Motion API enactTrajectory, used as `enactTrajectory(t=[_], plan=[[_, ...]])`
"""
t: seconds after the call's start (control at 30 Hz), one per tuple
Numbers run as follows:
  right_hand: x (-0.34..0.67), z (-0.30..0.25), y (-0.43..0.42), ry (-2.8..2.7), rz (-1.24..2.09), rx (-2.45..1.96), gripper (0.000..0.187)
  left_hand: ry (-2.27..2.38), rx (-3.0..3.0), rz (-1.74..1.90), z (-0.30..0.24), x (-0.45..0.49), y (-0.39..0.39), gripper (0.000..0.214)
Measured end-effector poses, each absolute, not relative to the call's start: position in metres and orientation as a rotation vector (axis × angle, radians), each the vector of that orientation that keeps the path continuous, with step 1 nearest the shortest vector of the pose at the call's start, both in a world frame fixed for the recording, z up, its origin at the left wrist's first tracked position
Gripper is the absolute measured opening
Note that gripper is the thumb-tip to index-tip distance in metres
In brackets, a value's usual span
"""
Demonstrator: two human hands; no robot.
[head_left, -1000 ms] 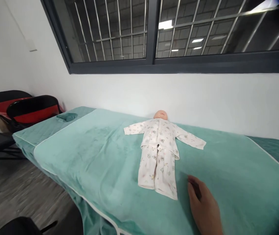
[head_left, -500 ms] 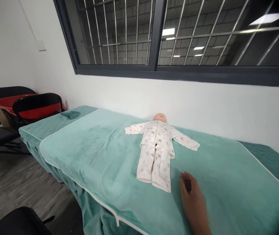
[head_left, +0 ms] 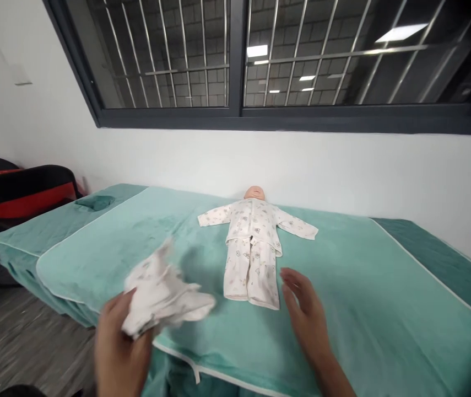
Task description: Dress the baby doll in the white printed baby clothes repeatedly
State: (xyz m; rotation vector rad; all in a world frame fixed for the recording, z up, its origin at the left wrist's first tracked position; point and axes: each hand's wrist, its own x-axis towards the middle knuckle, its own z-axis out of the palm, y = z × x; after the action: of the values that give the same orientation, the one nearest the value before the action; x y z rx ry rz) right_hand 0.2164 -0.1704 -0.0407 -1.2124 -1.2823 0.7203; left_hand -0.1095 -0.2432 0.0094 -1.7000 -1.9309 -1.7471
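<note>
A bunched white cloth [head_left: 164,295] with a faint print is gripped in my left hand [head_left: 122,342], lifted over the front of the bed; its folds hide what kind of piece it is. My right hand [head_left: 307,314] is empty, thumb and fingers apart, just right of the baby doll's trouser leg. On its back lies the doll, its head [head_left: 255,192] toward the wall. A white printed long-sleeved top [head_left: 252,220], sleeves spread wide, and matching trousers [head_left: 252,273] lie flat below the head. The doll's hands and feet do not show.
Teal covers [head_left: 330,275] spread over the bed, which has a face hole [head_left: 95,203] at its left end. Behind it rises a white wall [head_left: 169,157] with a barred window [head_left: 237,113]. Black and red folding chairs [head_left: 28,193] stand at the left.
My left hand has come into view from below, holding the bunched white cloth. The view has turned slightly right. My right hand remains near the trouser leg, its fingers spread a bit more.
</note>
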Motion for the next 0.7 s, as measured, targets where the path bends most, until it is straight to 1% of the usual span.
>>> enactTrajectory(t=[0.03, 0.1, 0.2, 0.27, 0.33, 0.43, 0.53, 0.6, 0.7], plan=[[0.21, -0.03, -0.172, -1.339, 0.772, -1.133, 0.039, -1.946, -1.71, -1.853, 0.013, -0.093, -0.225, 0.04], [0.197, -0.009, -0.172, -1.409, 0.928, -0.974, 0.049, -2.019, -1.774, -2.213, 0.024, -0.057, -0.193, 0.043], [0.182, 0.014, -0.165, -1.451, 1.148, -0.768, 0.077, -1.938, -2.0, -2.678, 0.041, -0.01, -0.163, 0.046], [0.173, 0.024, -0.158, -1.482, 1.203, -0.694, 0.093, -1.89, -2.054, -2.965, 0.045, 0.01, -0.154, 0.049], [0.165, 0.029, -0.152, -1.484, 1.189, -0.726, 0.098, -1.832, -2.056, -3.226, 0.042, 0.021, -0.149, 0.052], [0.153, 0.03, -0.145, -1.448, 1.086, -0.853, 0.087, -1.723, -2.028, -3.477, 0.035, 0.026, -0.144, 0.058], [0.149, 0.029, -0.137, -1.451, 0.949, -0.901, 0.072, -1.808, -2.014, -3.555, 0.036, 0.023, -0.139, 0.056], [0.156, 0.033, -0.132, -1.441, 0.85, -0.93, 0.062, -1.871, -2.205, -3.475, 0.043, 0.018, -0.137, 0.056], [0.188, 0.049, -0.13, -1.43, 0.599, -1.0, 0.051, -1.829, -2.631, -3.102, 0.055, 0.004, -0.132, 0.055]])
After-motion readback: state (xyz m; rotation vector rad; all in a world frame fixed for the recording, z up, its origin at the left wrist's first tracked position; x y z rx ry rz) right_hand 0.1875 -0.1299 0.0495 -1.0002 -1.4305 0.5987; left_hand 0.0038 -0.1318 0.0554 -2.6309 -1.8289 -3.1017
